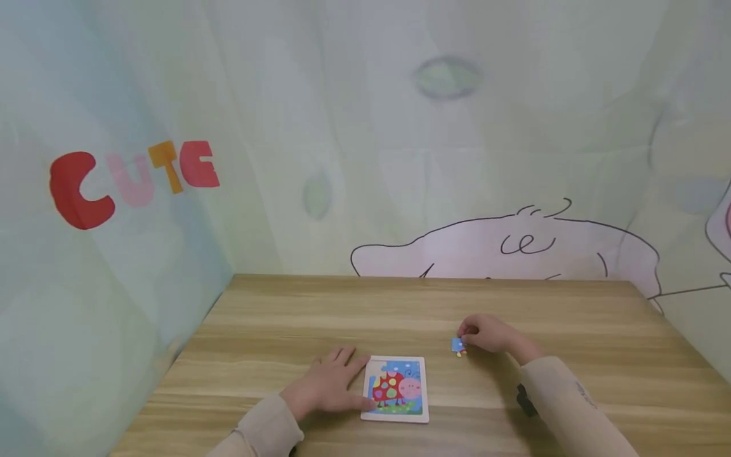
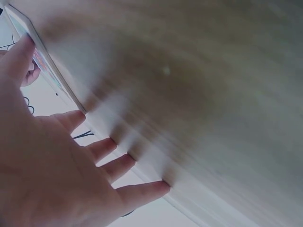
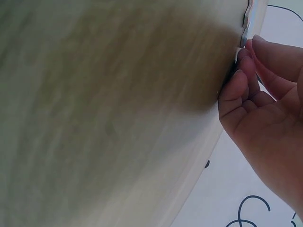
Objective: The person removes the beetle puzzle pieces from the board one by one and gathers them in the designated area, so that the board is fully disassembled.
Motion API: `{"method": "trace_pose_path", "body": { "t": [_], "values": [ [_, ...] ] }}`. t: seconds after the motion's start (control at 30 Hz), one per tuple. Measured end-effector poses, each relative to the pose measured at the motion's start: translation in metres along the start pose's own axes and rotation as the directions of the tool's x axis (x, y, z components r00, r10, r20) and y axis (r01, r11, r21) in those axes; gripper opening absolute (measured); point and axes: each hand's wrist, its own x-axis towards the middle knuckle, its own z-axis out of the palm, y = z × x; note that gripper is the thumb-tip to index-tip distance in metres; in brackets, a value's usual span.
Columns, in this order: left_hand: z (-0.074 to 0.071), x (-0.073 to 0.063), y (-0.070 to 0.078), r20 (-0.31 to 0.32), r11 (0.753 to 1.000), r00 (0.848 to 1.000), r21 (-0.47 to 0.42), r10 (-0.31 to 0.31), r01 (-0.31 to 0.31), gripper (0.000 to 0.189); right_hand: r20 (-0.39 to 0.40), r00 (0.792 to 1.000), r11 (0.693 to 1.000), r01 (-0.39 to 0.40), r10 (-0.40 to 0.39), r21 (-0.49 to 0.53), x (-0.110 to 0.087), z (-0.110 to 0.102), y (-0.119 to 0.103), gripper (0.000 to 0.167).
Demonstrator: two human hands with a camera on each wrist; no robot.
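Observation:
A jigsaw puzzle [image 1: 394,389] with a red spotted ladybird picture lies in a white-rimmed tray on the table. The upper left of its picture shows bare tray. My left hand [image 1: 334,385] is spread at the tray's left side, its thumb over the lower left corner and its index finger at the upper left corner. In the left wrist view, the fingertips [image 2: 109,144] touch the tabletop. Right of the tray, my right hand [image 1: 487,332] pinches a blue puzzle piece [image 1: 457,344] at table level. Yellow and red show below the blue; whether that is a second piece, I cannot tell.
The wood-grain table [image 1: 297,317] reaches back to a printed cloth backdrop [image 1: 274,127] with a cartoon outline. Another cloth wall with coloured letters [image 1: 137,178] stands along the left side. A dark strap [image 1: 526,401] shows under the right sleeve.

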Motion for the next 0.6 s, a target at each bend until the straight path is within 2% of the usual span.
{"method": "trace_pose_path", "body": {
  "t": [0.3, 0.47, 0.6],
  "values": [
    [0.000, 0.001, 0.000, -0.007, 1.000, 1.000, 0.008, 0.006, -0.006, 0.090, 0.006, 1.000, 1.000, -0.022, 0.022, -0.001, -0.002, -0.002, -0.001, 0.007],
    [0.001, 0.001, -0.002, -0.010, 1.000, 1.000, 0.023, 0.016, -0.015, 0.090, -0.016, 1.000, 1.000, 0.000, 0.001, 0.017, -0.002, -0.002, -0.002, 0.009],
    [0.000, 0.002, -0.001, -0.008, 0.999, 1.000, 0.030, 0.021, -0.020, 0.090, -0.038, 0.999, 0.999, 0.019, -0.018, 0.033, 0.001, -0.004, -0.012, 0.013]
  ]
}}
